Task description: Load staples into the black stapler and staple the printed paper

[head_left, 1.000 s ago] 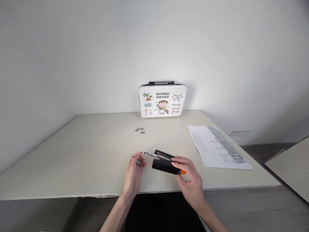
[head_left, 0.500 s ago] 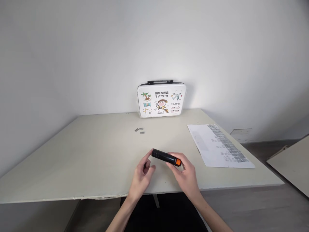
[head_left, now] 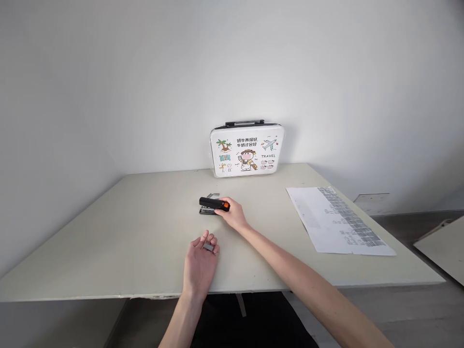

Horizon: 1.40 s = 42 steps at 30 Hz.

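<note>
A black stapler (head_left: 208, 203) with an orange end is on the table, its upper arm raised a little from its base. My right hand (head_left: 233, 212) grips the orange end, thumb low and fingers on top. Nearer the table's front edge, my left hand (head_left: 201, 266) lies palm up with its fingers curled. It holds a small grey strip of staples (head_left: 208, 247) against the fingers. More grey staple strips (head_left: 214, 195) lie just behind the stapler, which partly hides them.
A white case (head_left: 248, 151) with cartoon prints and a black handle leans on the wall at the table's back. On the right lies a sheet of paper (head_left: 308, 217) with grey printed blocks. The pale table (head_left: 108, 237) has a chipped front edge.
My right hand has carried the stapler forward and left, to the table in front of the loose strips. My left hand has left the stapler and turned palm up, showing a staple strip.
</note>
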Each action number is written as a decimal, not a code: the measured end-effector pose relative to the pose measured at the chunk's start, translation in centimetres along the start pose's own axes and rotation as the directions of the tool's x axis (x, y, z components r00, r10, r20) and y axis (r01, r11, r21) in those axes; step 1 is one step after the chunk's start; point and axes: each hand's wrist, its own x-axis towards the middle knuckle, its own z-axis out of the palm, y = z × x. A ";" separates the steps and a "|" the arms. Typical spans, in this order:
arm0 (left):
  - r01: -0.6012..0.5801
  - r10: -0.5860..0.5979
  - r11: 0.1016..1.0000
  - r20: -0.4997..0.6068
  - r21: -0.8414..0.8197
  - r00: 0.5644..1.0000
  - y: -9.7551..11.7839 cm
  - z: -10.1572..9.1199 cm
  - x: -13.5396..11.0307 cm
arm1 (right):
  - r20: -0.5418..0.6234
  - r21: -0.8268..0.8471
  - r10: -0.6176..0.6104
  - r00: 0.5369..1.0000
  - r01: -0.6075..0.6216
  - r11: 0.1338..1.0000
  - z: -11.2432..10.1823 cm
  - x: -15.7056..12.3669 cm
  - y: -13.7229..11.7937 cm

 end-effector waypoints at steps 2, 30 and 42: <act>-0.006 0.006 1.000 -0.005 -0.028 1.000 0.0 -0.1 -0.1 | 0.028 -0.008 -0.041 0.999 0.041 0.999 1.2 1.1 -0.3; 0.072 -0.074 0.990 0.017 0.117 0.997 0.1 0.5 -0.3 | 0.220 -0.275 -0.377 0.900 0.428 0.861 -4.0 -11.7 -5.5; 0.059 -0.057 0.994 -0.028 0.087 0.998 -0.1 0.2 0.1 | -0.166 -0.426 0.038 0.985 -0.106 0.899 -23.0 -13.1 0.5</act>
